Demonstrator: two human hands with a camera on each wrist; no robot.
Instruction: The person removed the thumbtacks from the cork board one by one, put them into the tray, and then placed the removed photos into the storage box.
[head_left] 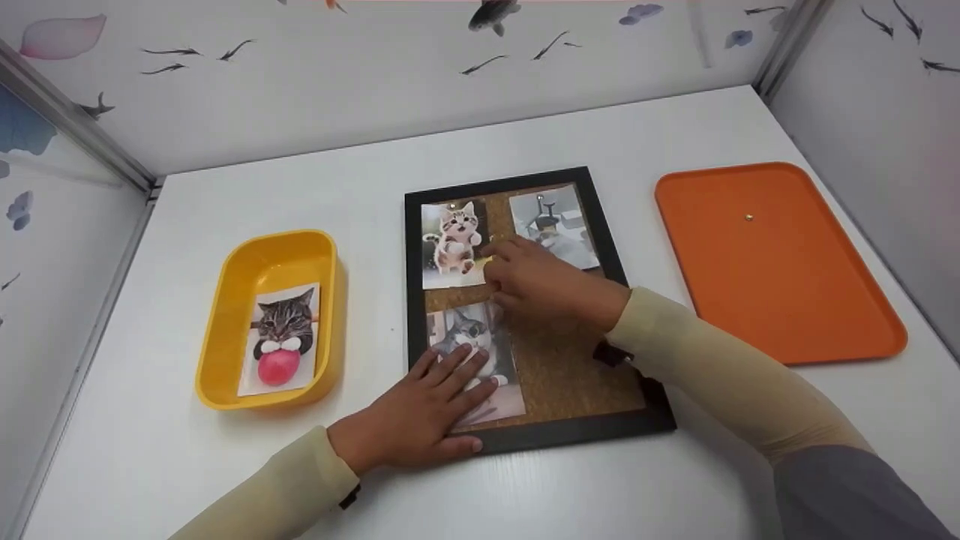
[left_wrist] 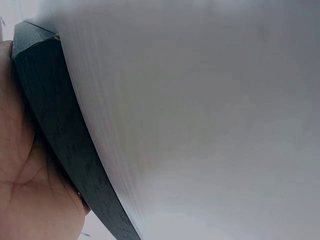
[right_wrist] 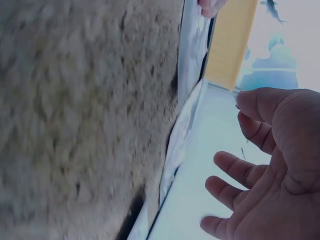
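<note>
A black-framed corkboard (head_left: 577,375) lies on the white table with three cat photos on it. My left hand (head_left: 420,416) rests with spread fingers on the lower-left photo (head_left: 472,330) of a grey-and-white cat, its palm over the frame edge (left_wrist: 70,125). Above that photo's top edge, my right hand (head_left: 551,285) pinches a tiny metallic pushpin (right_wrist: 237,106) between thumb and forefinger; the other fingers are loosely bent. A kitten photo (head_left: 454,240) at upper left and a grey photo (head_left: 574,225) at upper right each have a pin at the top.
Left of the board stands a yellow bin (head_left: 337,315) holding another cat photo (head_left: 281,337) with a pink ball in it. To the right lies an orange tray (head_left: 780,285) with one small pin (head_left: 748,217) on it. Patterned white panels (head_left: 375,90) enclose the table's back and sides.
</note>
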